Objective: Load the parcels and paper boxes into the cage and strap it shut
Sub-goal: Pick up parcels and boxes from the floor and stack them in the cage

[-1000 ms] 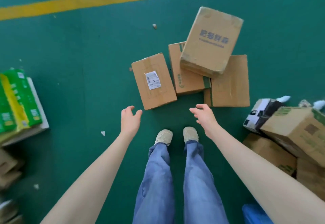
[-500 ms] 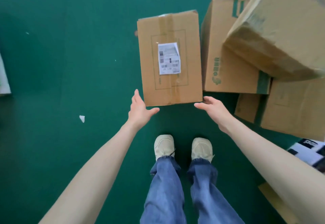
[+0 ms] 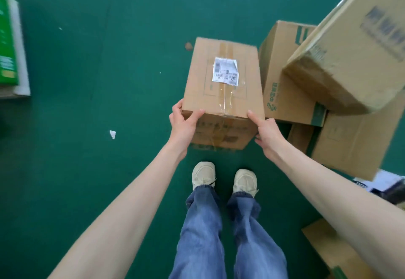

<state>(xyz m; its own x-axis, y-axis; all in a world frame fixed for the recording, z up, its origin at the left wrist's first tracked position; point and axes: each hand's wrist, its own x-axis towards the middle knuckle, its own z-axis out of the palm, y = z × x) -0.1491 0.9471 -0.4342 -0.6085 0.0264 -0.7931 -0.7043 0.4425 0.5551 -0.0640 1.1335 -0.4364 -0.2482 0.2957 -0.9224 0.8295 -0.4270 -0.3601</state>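
A brown cardboard box (image 3: 223,94) with a white shipping label on top sits in front of my feet, its near end lifted off the green floor. My left hand (image 3: 183,123) grips its near left corner, thumb on the top edge. My right hand (image 3: 266,132) grips the near right corner, with one finger up along the edge. Right of it lie a box with green print (image 3: 282,90), a large box with blue print (image 3: 355,57) leaning on top, and another flat box (image 3: 355,143). No cage is in view.
Green packs on a white board (image 3: 11,44) lie at the left edge. More cardboard (image 3: 328,248) sits at the lower right. Small scraps (image 3: 112,134) dot the green floor. My shoes (image 3: 223,177) stand just behind the box.
Both hands reached forward from open air and took hold of the labelled box's near corners. The box's near end has come up, and the view has moved closer.
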